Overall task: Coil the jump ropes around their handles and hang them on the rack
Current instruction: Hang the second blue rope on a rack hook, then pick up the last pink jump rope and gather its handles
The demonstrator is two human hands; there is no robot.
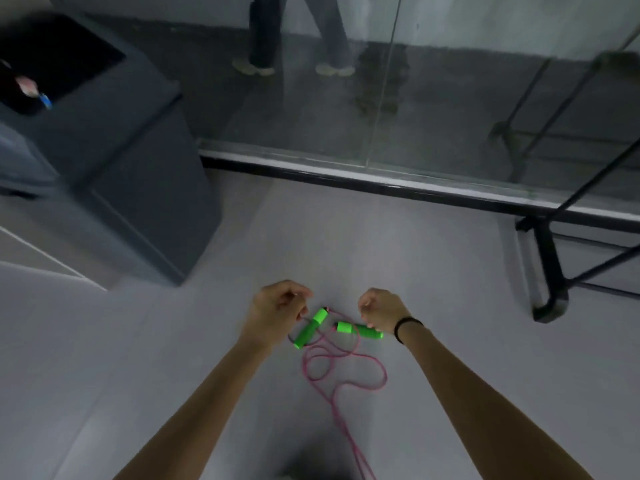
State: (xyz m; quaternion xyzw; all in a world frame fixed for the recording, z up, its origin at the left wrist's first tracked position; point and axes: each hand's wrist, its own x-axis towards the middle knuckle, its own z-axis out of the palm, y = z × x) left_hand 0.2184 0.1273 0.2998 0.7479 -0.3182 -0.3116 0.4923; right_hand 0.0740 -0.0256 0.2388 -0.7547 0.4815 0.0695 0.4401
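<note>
A jump rope lies on the grey floor, with two bright green handles and a pink cord (pixel 341 372) in loose loops that trails toward me. The left handle (pixel 310 329) points diagonally up; the right handle (pixel 360 330) lies nearly level. My left hand (pixel 277 311) hovers just left of the left handle, fingers curled, its fingertips at the cord near the handle's top end. My right hand (pixel 381 311), with a black band on the wrist, is curled over the right handle and its fingertips touch it. Whether either hand grips anything is unclear. A black metal rack frame (pixel 549 271) stands at the right.
A dark grey box-shaped bin (pixel 138 174) stands at the left. A glass wall on a black floor rail (pixel 381 181) crosses ahead. Behind the glass a person's legs and shoes (pixel 294 65) are visible.
</note>
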